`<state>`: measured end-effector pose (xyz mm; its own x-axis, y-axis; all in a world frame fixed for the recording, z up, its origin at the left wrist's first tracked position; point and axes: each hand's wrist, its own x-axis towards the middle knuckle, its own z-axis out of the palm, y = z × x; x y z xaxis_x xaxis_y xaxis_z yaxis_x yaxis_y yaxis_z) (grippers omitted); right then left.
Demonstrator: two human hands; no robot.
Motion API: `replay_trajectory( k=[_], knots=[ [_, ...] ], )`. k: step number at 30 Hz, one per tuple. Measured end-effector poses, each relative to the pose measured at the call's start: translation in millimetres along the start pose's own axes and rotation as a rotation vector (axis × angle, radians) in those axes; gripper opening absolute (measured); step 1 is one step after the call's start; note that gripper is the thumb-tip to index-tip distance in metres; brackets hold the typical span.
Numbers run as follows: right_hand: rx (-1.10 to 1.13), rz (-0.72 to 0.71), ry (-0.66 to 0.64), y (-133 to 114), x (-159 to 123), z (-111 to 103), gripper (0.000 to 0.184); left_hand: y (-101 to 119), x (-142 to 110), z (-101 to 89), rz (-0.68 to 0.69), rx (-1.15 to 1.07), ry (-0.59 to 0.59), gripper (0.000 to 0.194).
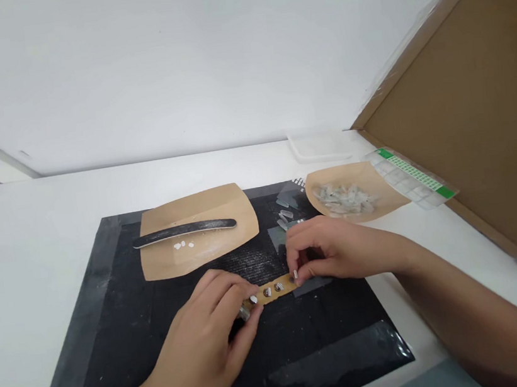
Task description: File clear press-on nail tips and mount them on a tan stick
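Observation:
A narrow tan strip (287,283) lies over the black mat (116,339), with several small shiny silver pieces (278,286) standing in a row on it. My left hand (214,326) grips the strip's left end between thumb and fingers. At the right end, my right hand (327,248) is closed in a pinch on a small silver piece (296,274), touching or just over the strip; which of the two I cannot tell. Clear nail tips (286,214) lie loose on the mat just beyond my right hand.
A black nail file (184,230) rests across a brown paper sheet (227,248), with white bits (183,244) near it. Right of that, another brown sheet (389,195) bears a pile of clear nail tips (345,198). A clear compartment box (411,176) leans by the cardboard wall (478,126).

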<state>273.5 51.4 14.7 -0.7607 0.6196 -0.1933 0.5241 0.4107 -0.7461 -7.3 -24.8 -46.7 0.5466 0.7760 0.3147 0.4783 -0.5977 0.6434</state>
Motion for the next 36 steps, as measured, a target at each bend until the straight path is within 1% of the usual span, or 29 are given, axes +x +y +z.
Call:
replay_trajectory(
  k=[2, 4, 10, 15, 20, 28, 33, 36],
  knots=[
    [-0.007, -0.025, 0.034, 1.0, 0.8, 0.8, 0.003, -0.2, -0.9, -0.2, -0.002, -0.004, -0.002, 0.018],
    [-0.003, -0.026, 0.040, 1.9, 1.3, 2.1, 0.002, -0.7, -1.6, -0.2, -0.005, -0.007, -0.004, 0.019],
    [-0.002, 0.018, -0.023, 5.5, 3.5, 6.0, 0.006, -0.5, -1.7, -0.3, -0.017, 0.002, -0.001, 0.019],
    [-0.065, 0.015, 0.000, 5.6, 3.6, 5.1, 0.007, 0.2, -1.5, 0.2, -0.018, 0.008, 0.008, 0.019],
    [-0.076, 0.008, -0.012, 5.6, 2.7, 4.7, 0.005, -0.8, -0.1, 0.5, -0.027, 0.011, 0.012, 0.018],
    [-0.106, -0.003, -0.042, 5.9, 2.5, 6.4, 0.012, 0.6, -1.2, 0.7, -0.045, 0.011, 0.002, 0.017],
    [-0.110, 0.020, -0.032, 5.2, -0.5, 4.8, 0.014, 0.7, -2.1, 0.9, -0.046, 0.011, 0.010, 0.018],
    [-0.113, 0.006, 0.003, 2.0, -1.8, 4.5, 0.024, -0.2, -1.2, 1.3, -0.050, 0.006, 0.007, 0.018]
  ],
)
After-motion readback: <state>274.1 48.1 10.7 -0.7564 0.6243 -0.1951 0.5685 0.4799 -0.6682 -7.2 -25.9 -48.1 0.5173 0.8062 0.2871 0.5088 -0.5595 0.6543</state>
